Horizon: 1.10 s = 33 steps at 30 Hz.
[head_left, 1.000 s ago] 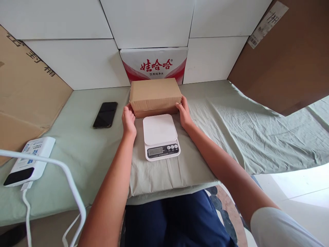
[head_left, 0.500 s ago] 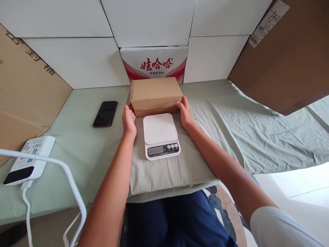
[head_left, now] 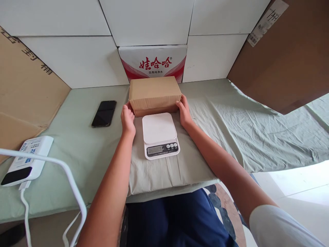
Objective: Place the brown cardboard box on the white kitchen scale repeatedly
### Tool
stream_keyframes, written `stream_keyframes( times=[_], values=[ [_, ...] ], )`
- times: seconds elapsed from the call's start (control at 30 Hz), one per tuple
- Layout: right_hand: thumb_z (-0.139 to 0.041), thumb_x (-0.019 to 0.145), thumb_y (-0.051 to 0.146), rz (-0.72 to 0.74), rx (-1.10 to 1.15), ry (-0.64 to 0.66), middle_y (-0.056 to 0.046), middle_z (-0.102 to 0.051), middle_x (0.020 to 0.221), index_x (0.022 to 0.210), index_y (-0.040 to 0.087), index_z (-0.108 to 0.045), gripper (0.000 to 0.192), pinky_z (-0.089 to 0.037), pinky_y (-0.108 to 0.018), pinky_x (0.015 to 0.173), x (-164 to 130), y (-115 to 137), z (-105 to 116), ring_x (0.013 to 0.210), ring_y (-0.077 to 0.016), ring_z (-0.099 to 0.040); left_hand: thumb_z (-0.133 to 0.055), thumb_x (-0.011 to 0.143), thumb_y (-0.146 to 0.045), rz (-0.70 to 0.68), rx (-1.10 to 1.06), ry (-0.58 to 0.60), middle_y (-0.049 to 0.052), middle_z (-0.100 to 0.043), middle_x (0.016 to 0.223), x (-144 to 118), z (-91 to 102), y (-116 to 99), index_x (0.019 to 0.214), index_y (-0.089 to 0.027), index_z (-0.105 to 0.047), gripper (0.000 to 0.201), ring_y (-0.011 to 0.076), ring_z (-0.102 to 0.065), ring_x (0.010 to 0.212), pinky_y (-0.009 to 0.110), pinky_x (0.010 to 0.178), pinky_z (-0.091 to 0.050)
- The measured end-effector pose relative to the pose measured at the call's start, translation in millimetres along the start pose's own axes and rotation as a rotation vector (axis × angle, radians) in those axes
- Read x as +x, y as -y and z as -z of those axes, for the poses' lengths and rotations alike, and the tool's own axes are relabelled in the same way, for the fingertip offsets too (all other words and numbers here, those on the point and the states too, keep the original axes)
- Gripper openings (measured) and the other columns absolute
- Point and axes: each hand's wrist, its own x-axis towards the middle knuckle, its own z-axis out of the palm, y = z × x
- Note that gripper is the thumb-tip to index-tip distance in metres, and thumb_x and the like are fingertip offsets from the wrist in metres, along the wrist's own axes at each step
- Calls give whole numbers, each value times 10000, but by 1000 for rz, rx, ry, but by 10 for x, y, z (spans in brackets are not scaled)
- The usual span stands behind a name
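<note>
While both hands flank the box [head_left: 155, 90], the left hand [head_left: 128, 120] presses its curled fingers against the near end on its own side, and the right hand [head_left: 184, 112] grips the opposite end, thumb on the front face. So the box lies between the two hands, clamped from its ends; whether it bears its full weight on the cloth [head_left: 154, 178], I cannot tell.

The scale [head_left: 159, 128] sits between the wrists, just in front of the box. A tug toward the body could knock the box's lower front edge into it. Uneven pressure might swing the box askew, since the left hold looks looser than the right. Squeezing too hard could dent the thin cardboard, and dragging could ruck up the cloth under the scale. Beyond the fingertips, the carton [head_left: 154, 51] leaves little room for a push. Left of the left hand, the phone [head_left: 104, 113] lies apart, at risk only from a wide sweep.
</note>
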Motion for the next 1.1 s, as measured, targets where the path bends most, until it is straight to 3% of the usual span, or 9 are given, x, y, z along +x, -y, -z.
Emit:
stream_keyframes(
  times=[0.27, 0.5, 0.73, 1.1],
  values=[
    [-533, 915, 726, -7, 2, 15, -45, -577, 1558, 1450, 312, -485, 678, -377, -542, 1296, 15, -52, 8, 1512, -325, -470, -550, 827, -893, 4, 7, 11, 123, -633, 1520, 13, 34, 12, 1285, -274, -726, 790, 307, -519, 1502, 432, 1236, -405],
    [-587, 910, 607, -15, 91, -24, -39, -619, 1508, 1337, 299, -543, 529, -400, -529, 1284, 19, -64, -4, 1472, -301, -518, -550, 826, -890, 31, 9, -5, 95, -622, 1546, 24, 36, 27, 1293, -308, -727, 767, 274, -527, 1495, 425, 1246, -377],
    [-602, 902, 588, -21, 104, -33, -26, -637, 1478, 1319, 309, -554, 503, -407, -515, 1275, 32, -93, -1, 1467, -287, -523, -554, 819, -898, 3, 12, 14, 86, -644, 1518, 52, 51, 61, 1273, -318, -730, 758, 270, -551, 1474, 383, 1196, -432],
    [-592, 907, 608, -33, 93, -36, -19, -632, 1471, 1312, 316, -556, 500, -436, -536, 1261, 45, -128, 18, 1487, -287, -502, -555, 826, -888, 11, 2, 9, 93, -648, 1508, 58, 52, 66, 1288, -310, -719, 758, 271, -560, 1464, 413, 1217, -413]
  ],
)
